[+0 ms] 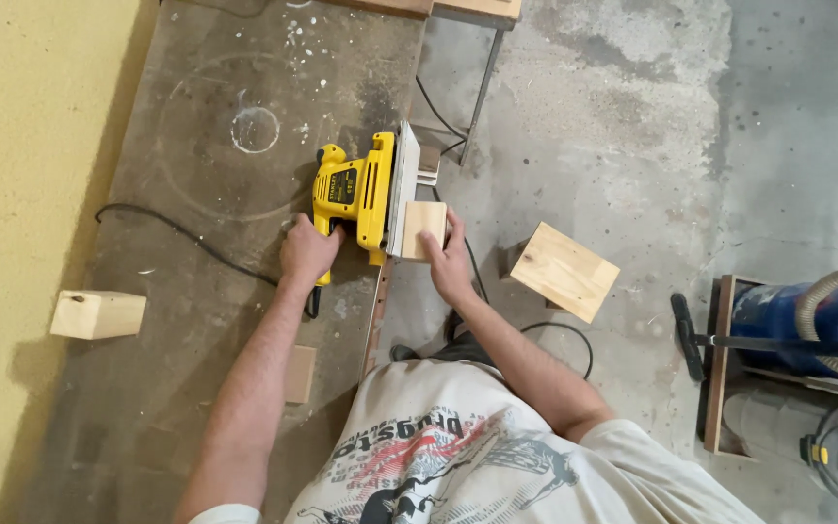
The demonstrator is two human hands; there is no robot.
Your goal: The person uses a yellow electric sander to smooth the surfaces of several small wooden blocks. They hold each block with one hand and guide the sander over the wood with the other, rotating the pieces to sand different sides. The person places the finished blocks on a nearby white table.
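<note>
Far left, a small pine block [97, 314] sits on the dusty workbench [196, 116], well away from the action. The left hand [307, 250] is wrapped around the handle of a yellow electric sander [361, 194] lying on its side at the bench edge, black cord [186, 238] trailing off left. Next over, the right hand [448, 264] grips a little square wood piece [423, 229], pressed flat against the sander's pad. Further right a bigger wooden block [564, 271] sits over the concrete floor [632, 97], then a blue shop vacuum [807, 325].

Single head view, looking steeply down from above, workbench [196, 116] near, floor [632, 116] beyond.
</note>
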